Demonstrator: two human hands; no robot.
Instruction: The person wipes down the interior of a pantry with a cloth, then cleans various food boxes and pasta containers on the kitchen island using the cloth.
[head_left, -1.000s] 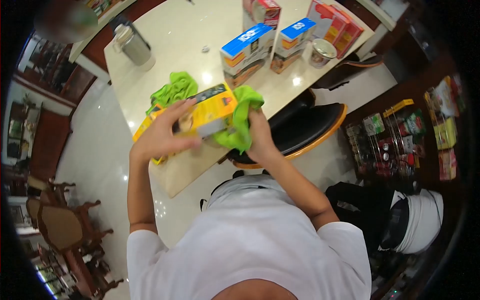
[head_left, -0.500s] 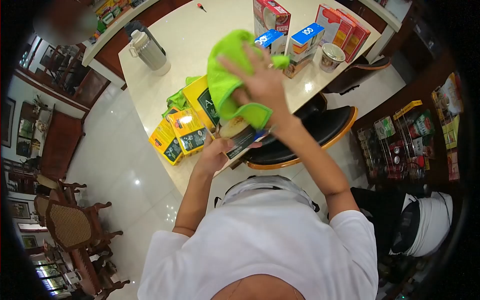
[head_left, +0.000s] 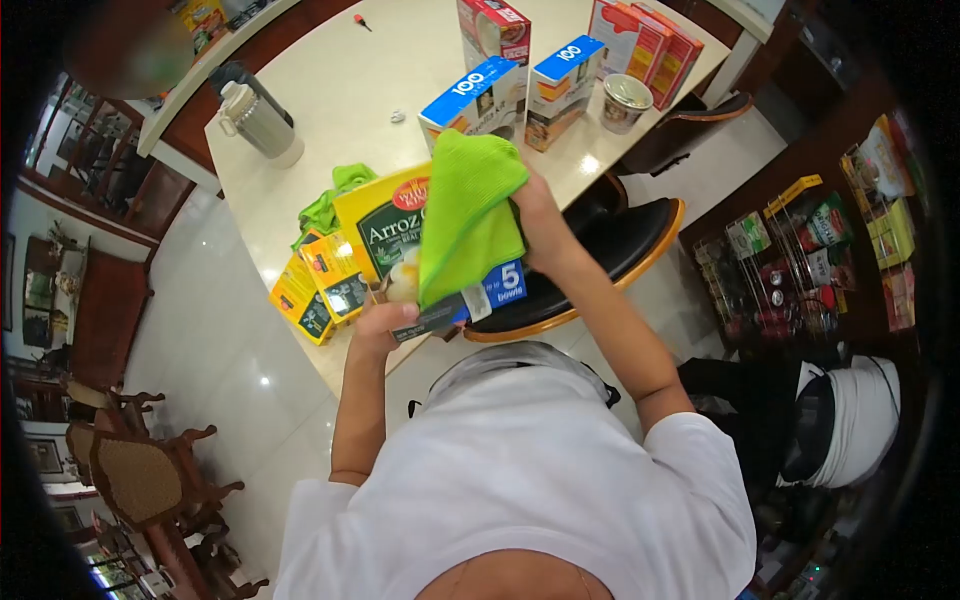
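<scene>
My left hand (head_left: 382,326) grips the lower left corner of a yellow and dark green Arroz Caldo box (head_left: 380,225), which is tilted above the table's near edge. A bright green cloth (head_left: 470,215) drapes over the box's right half. My right hand (head_left: 541,222) is closed on the cloth at the box's right side; its fingers are partly hidden behind the cloth. Left of the box lie small yellow packs (head_left: 335,270), and a second green cloth (head_left: 335,200) is bunched behind them.
Blue-topped boxes (head_left: 475,95), a red box (head_left: 497,30), a lidded cup (head_left: 626,103) and orange-red boxes (head_left: 650,45) stand across the table (head_left: 330,90). A thermos (head_left: 258,125) stands at the left. Black chairs (head_left: 600,265) border the right edge; a snack rack (head_left: 790,260) stands beyond.
My right hand and the cloth have come down from above the box to its right side, uncovering more of the front label. The blue-topped box behind shows more fully.
</scene>
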